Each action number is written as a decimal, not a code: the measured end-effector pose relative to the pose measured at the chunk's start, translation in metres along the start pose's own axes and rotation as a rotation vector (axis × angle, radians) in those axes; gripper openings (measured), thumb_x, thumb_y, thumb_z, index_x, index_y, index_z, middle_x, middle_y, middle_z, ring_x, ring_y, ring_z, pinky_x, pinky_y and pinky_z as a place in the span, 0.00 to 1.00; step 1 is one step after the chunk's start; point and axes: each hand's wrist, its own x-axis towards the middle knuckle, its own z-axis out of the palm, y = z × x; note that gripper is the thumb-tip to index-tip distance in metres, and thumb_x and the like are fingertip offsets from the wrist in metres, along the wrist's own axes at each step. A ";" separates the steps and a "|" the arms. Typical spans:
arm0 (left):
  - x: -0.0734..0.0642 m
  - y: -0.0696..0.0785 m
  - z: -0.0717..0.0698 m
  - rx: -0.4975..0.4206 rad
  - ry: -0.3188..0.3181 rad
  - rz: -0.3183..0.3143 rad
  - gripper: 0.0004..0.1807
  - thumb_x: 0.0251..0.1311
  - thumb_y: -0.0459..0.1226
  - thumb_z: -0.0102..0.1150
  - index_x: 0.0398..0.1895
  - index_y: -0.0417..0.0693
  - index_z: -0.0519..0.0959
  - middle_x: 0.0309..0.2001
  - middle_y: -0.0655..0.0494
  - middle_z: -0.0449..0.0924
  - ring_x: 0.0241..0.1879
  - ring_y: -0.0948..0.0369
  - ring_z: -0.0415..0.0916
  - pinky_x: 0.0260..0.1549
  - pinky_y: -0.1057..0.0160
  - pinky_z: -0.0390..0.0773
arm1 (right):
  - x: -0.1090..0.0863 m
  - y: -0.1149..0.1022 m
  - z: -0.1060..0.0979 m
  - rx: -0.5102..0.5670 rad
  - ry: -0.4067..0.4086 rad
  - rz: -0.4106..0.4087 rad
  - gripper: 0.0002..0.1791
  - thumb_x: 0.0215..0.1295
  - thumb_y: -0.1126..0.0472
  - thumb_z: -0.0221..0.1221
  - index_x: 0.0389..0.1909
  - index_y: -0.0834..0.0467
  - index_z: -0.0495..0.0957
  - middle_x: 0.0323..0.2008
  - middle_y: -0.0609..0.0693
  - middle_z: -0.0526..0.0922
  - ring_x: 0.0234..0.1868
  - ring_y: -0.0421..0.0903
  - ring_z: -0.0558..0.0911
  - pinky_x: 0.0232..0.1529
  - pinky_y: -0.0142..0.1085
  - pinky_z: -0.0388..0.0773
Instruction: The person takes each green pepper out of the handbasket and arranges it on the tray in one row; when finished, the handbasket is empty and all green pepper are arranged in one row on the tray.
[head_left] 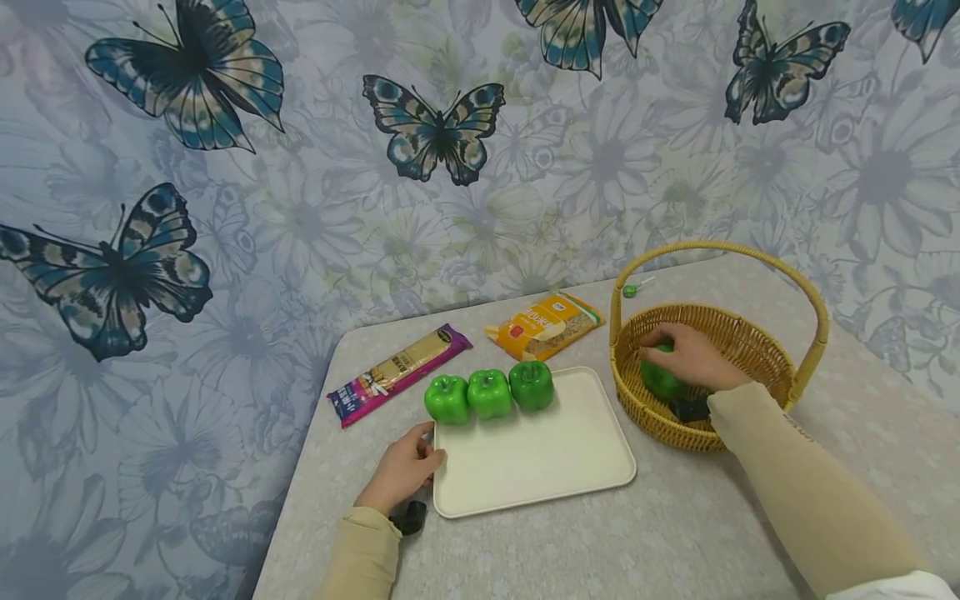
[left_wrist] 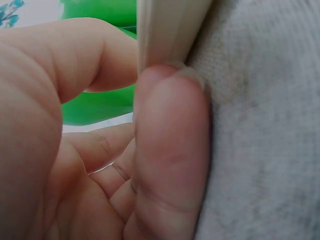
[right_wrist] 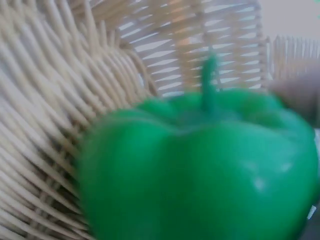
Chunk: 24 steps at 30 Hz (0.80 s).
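Observation:
Inside the wicker basket (head_left: 632, 407), my right hand (head_left: 693, 357) grips a green bell pepper (head_left: 660, 379) from above. The right wrist view is filled by that pepper (right_wrist: 195, 175), stem up, with a blurred fingertip at its right side. My left hand (head_left: 405, 468) pinches the left rim of a cream tray (head_left: 536, 458) between thumb and finger; the tray's edge (left_wrist: 167, 32) shows up close in the left wrist view. Several green bell peppers sit in a row along the tray's back edge: one at the left corner (head_left: 447, 400), a middle one (head_left: 489, 394) and a darker one (head_left: 532, 386).
Behind the tray lie a long purple packet (head_left: 401, 373) and an orange bag (head_left: 547, 325). A small green item (head_left: 630, 291) rests behind the basket. The basket's tall handle (head_left: 708, 245) arches over it. A butterfly-patterned wall (head_left: 315, 217) borders the table's back and left.

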 end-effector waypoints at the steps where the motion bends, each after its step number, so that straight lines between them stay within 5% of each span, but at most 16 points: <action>1: 0.000 0.000 0.000 0.003 0.000 0.001 0.32 0.68 0.40 0.63 0.73 0.41 0.68 0.34 0.53 0.78 0.26 0.60 0.78 0.27 0.61 0.81 | 0.000 0.000 0.000 -0.001 0.018 0.008 0.23 0.76 0.47 0.58 0.58 0.62 0.80 0.58 0.64 0.80 0.59 0.64 0.78 0.56 0.61 0.76; 7: 0.001 -0.002 0.000 -0.002 -0.002 0.012 0.32 0.68 0.40 0.63 0.73 0.41 0.68 0.32 0.53 0.78 0.26 0.60 0.78 0.26 0.61 0.81 | 0.000 -0.001 -0.001 -0.043 -0.019 0.028 0.30 0.77 0.40 0.53 0.63 0.60 0.77 0.64 0.66 0.77 0.63 0.67 0.76 0.58 0.64 0.74; 14: 0.002 -0.005 0.001 -0.016 -0.005 0.014 0.32 0.68 0.40 0.63 0.73 0.42 0.68 0.33 0.53 0.78 0.26 0.60 0.78 0.26 0.61 0.81 | 0.004 0.002 0.003 -0.171 -0.063 0.046 0.36 0.63 0.38 0.67 0.64 0.56 0.78 0.54 0.60 0.82 0.45 0.55 0.81 0.41 0.55 0.70; 24: 0.001 -0.003 0.001 -0.027 -0.009 0.003 0.32 0.68 0.40 0.63 0.73 0.43 0.69 0.33 0.52 0.78 0.27 0.60 0.78 0.27 0.61 0.81 | 0.002 0.005 0.002 -0.161 -0.081 0.020 0.40 0.58 0.40 0.71 0.65 0.57 0.77 0.50 0.57 0.81 0.40 0.51 0.77 0.37 0.48 0.65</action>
